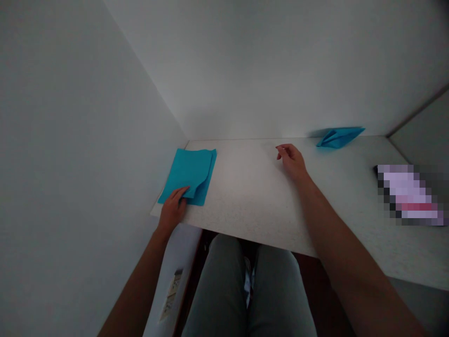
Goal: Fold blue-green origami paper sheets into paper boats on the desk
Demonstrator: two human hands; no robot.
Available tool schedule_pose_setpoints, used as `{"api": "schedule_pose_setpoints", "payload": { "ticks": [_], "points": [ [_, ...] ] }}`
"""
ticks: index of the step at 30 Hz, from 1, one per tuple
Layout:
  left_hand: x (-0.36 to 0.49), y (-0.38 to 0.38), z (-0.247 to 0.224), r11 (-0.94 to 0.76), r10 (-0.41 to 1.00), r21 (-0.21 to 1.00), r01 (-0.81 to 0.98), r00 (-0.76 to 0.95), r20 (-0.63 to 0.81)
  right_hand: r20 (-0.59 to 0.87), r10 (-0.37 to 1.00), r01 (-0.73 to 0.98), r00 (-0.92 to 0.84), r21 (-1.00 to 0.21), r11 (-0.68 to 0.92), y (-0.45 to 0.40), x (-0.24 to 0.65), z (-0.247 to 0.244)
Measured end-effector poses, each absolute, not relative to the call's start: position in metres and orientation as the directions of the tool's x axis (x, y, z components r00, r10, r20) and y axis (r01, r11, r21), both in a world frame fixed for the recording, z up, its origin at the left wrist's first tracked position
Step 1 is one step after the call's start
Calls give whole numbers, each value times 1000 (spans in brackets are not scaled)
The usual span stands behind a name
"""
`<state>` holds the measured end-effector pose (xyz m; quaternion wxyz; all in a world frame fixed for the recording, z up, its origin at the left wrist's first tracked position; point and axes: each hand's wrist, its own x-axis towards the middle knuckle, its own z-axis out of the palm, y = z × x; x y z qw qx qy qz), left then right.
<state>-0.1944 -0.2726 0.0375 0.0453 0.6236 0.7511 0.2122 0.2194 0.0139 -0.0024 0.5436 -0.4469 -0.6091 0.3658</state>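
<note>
A stack of blue paper sheets (192,166) lies at the left end of the white tabletop. At its near edge my left hand (173,206) pinches the top sheet, fingers above and thumb low; that sheet's near right corner curls up off the one below. My right hand (292,161) is over the middle of the table, apart from the paper. Its fingers are loosely bent, with a small gap between index finger and thumb, and I see nothing in them. Beyond it, to the right, a folded blue paper piece (339,137) stands near the back wall.
A blurred flat device with a pinkish screen (409,194) lies on the right part of the white tabletop (245,187). Walls border the table at the left and back, and a panel stands at the right. My legs (224,290) are below the front edge.
</note>
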Motion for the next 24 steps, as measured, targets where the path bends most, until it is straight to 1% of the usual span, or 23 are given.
{"api": "schedule_pose_setpoints", "payload": {
  "ticks": [2,6,9,12,13,15,17,18,20,21,23,24],
  "points": [
    [-190,-270,35,139,954,393,909,-230,194,330,944,147,-19,-933,329,13,220,-2],
    [-184,-268,36,52,973,394,918,-136,188,319,947,146,-25,-936,319,10,220,1],
    [-182,-260,40,57,963,407,912,-157,217,306,951,142,-33,-941,307,10,221,2],
    [-176,-243,37,99,949,346,933,-193,248,301,952,148,-46,-941,305,11,221,1],
    [-172,-237,34,121,952,319,940,-201,230,302,952,149,-46,-940,306,12,222,1],
    [-164,-226,24,186,962,282,941,-233,144,302,953,149,-37,-941,304,12,221,0],
    [-154,-215,19,252,957,278,927,-281,67,302,953,137,-28,-943,303,12,220,-1],
    [-148,-210,20,271,952,293,917,-301,62,298,954,129,-28,-946,299,12,220,-2],
    [-135,-198,35,251,933,377,892,-327,152,288,958,137,-17,-948,287,10,218,-2],
    [-127,-191,50,193,923,448,873,-316,219,282,959,151,-14,-948,281,9,218,-3],
    [-108,-177,89,-25,862,583,812,-278,425,275,960,177,-49,-944,279,7,217,-3],
    [-97,-169,110,-113,812,633,766,-295,503,268,960,188,-81,-942,279,6,217,-3]
  ]
}}
